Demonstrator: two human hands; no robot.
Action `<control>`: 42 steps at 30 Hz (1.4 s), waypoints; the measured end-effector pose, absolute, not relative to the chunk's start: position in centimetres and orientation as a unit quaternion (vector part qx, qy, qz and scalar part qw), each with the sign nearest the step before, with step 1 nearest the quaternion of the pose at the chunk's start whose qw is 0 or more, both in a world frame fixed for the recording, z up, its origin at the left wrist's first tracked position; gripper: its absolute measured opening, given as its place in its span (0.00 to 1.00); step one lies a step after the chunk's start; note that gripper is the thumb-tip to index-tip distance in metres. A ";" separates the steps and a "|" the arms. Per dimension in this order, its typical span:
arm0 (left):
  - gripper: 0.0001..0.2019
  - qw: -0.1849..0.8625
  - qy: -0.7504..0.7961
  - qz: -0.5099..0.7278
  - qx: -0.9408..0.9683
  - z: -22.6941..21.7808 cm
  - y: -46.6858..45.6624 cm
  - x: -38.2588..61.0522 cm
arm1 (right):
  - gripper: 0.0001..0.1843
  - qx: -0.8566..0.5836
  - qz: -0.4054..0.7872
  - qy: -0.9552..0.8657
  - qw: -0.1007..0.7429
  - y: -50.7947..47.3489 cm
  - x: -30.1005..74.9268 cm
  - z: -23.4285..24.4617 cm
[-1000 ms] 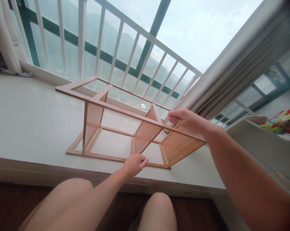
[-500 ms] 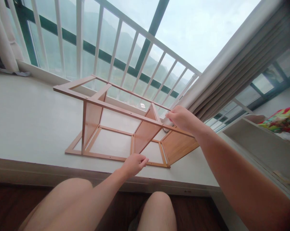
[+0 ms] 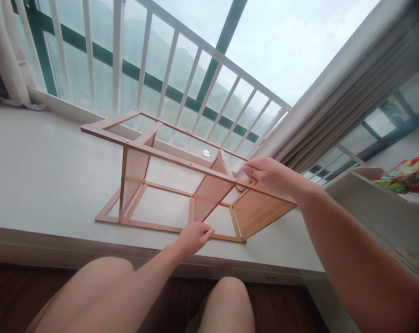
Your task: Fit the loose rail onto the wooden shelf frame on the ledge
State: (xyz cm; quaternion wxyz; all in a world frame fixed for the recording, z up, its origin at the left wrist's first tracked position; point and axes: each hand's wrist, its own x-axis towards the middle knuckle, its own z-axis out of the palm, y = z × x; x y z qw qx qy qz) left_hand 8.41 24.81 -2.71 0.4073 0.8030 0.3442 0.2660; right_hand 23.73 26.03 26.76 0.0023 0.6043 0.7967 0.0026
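Observation:
A light-brown wooden shelf frame (image 3: 167, 156) lies on its side on the white ledge. Its panels (image 3: 214, 189) stand between the upper and lower side frames. Above the upper rail, toward the right end, is my right hand (image 3: 270, 173), with thumb and fingers pinched together; what they hold, if anything, is too small to name. My left hand (image 3: 194, 237) is closed at the lower front rail, beside the middle panel's bottom corner. Whatever lies inside its fingers is hidden. Small screw holes or fittings dot the rails.
Behind the shelf frame runs a white railing (image 3: 181, 88) before the window. A beige curtain (image 3: 320, 101) hangs at the right, another at the far left. My knees (image 3: 228, 300) are below the ledge's front edge (image 3: 133, 247). A colourful bag (image 3: 409, 178) rests on a right-hand shelf.
My right hand has shifted slightly right and down, with its fingers turned a little more into view. The upper side frame has moved slightly right. My left hand stays in place.

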 end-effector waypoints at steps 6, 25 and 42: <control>0.24 0.405 0.339 0.259 0.809 -2.7 24.8 8.5 | 0.21 0.601 -0.024 0.799 -0.015 25.9 23.9 26.3; 0.23 0.406 0.334 0.252 0.813 -2.6 24.7 8.7 | 0.22 0.608 0.001 0.794 -0.005 26.4 24.2 26.3; 0.24 0.398 0.327 0.262 0.816 -3.0 24.8 8.8 | 0.23 0.655 0.128 0.744 0.043 26.2 21.5 26.0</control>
